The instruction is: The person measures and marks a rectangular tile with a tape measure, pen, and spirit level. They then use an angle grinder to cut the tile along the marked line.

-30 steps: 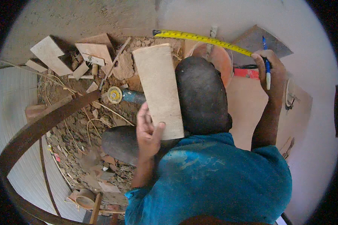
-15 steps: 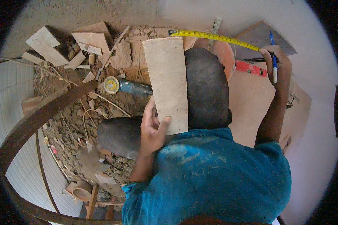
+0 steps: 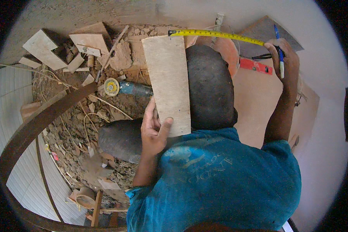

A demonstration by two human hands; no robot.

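My left hand (image 3: 154, 133) grips a long beige tile piece (image 3: 168, 85) near its lower end, thumb on the face and fingers behind the left edge. The piece stands up in front of my dark-trousered knee. Across its top edge lies the end of a yellow tape measure (image 3: 220, 35), its blade stretched out to the right. My right hand (image 3: 285, 58) is closed on the other end of the tape; the tape's case is hidden. The same hand also holds a blue pen (image 3: 281, 58), white tip pointing down.
An angle grinder (image 3: 129, 88) lies on the rubble left of the tile piece. Cut tiles (image 3: 44, 48) lean at the far left. A red level (image 3: 255, 66) and an orange bucket (image 3: 226, 52) are beyond my knee. A curved brown bar (image 3: 46, 110) crosses the left side.
The whole view has shifted slightly. My hands, the tile piece and the tape keep nearly the same places relative to one another.
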